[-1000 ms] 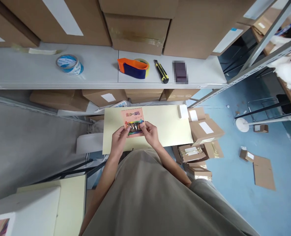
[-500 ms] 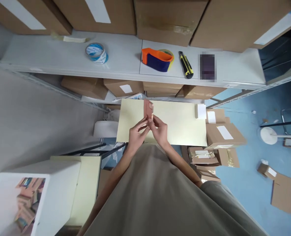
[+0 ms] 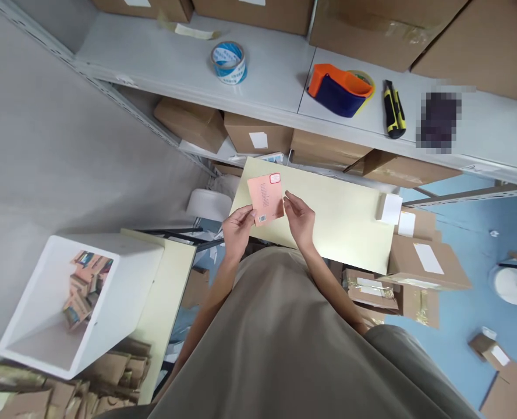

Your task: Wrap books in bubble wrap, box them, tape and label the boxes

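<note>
My left hand (image 3: 237, 231) pinches the lower left edge of a small pink book (image 3: 265, 199), thumb in front. The book's printed side faces me, with lines of small text, a barcode near the bottom and a red-edged white label at the top right corner. Beside its right edge is my right hand (image 3: 300, 220), fingers slightly bent and apart; its fingertips are very near the edge, and contact is hard to make out. Under both hands lies a pale yellow tabletop (image 3: 328, 227).
A white bin (image 3: 131, 285) holding several small books (image 3: 81, 291) stands at left. On the shelf (image 3: 276, 70) are a tape roll (image 3: 230, 65), an orange and blue tape dispenser (image 3: 339, 93) and a yellow-black utility knife (image 3: 393, 110). A white stack (image 3: 389, 208) and cardboard boxes (image 3: 428, 262) are at right.
The book has turned from nearly edge-on to show its printed face. My hands have moved apart, the right one to the book's right side. The camera view has swung left and tilted.
</note>
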### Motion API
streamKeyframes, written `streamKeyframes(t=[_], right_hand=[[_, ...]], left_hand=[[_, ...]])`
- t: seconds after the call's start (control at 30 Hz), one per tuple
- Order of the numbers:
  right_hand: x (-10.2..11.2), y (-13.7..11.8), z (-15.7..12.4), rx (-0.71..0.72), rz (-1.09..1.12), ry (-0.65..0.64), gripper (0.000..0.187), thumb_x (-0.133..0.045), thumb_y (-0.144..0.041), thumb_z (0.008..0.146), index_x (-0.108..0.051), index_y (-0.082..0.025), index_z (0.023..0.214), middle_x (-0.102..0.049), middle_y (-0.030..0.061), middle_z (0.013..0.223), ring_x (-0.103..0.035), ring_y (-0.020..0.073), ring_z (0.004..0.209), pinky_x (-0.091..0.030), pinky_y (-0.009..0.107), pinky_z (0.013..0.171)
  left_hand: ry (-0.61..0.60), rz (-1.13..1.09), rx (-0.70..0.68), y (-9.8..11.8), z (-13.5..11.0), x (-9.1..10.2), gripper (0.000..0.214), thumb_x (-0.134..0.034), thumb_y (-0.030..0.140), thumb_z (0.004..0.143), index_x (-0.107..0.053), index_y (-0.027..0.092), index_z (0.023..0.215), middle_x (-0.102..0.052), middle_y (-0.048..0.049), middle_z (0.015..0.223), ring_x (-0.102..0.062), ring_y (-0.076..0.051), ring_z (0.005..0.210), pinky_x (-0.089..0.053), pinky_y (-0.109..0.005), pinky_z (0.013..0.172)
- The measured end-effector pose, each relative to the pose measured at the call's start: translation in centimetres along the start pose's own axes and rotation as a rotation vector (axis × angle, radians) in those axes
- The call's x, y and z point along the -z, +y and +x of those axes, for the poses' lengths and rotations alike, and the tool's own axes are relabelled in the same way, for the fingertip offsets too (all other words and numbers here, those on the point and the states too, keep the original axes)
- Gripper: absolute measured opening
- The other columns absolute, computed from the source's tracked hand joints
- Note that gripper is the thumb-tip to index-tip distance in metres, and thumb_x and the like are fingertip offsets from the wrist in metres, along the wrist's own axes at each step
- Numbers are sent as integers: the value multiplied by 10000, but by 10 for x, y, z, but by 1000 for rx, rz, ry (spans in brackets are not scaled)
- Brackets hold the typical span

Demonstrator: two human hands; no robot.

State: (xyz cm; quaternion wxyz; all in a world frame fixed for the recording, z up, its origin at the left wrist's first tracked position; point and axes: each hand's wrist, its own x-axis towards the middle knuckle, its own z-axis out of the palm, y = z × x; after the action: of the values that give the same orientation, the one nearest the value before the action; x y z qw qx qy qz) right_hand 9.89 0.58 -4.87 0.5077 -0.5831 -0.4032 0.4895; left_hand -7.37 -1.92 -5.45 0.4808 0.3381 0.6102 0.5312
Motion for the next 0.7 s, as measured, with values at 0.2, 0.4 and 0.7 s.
streamKeyframes(t=[0.2, 0.4, 0.7], right_hand=[[-16, -4, -19, -35, 134, -231, 603, -847, -678, 817, -808, -236, 1225, -820, 90, 1240, -770, 302, 1195, -658, 458, 1037], [-2, 8, -12, -61, 105, -273, 520, -747, -702, 888, -800, -197, 1002, -754, 8, 762, -675, 170, 669, -610, 317, 682], [19, 25, -11, -137, 180, -373, 634, -862, -663, 802, -762, -216, 1241, -804, 7, 859, -720, 190, 765, -628, 355, 765]], left_hand=[[-24, 186, -157, 13, -25, -12, 325, -840, 446, 894, -869, 241, 1145, -845, -49, 1147, -813, -284, 1039, -654, -449, 1032], [-174, 132, -105, 7, -14, 5, 582, -876, 478, 857, -762, 232, 1372, -775, -108, 1365, -786, -267, 1106, -657, -393, 967], [-261, 140, 39, 4, 16, 51, 520, -914, 525, 752, -836, 209, 1158, -796, -72, 999, -671, -171, 770, -551, -269, 686]])
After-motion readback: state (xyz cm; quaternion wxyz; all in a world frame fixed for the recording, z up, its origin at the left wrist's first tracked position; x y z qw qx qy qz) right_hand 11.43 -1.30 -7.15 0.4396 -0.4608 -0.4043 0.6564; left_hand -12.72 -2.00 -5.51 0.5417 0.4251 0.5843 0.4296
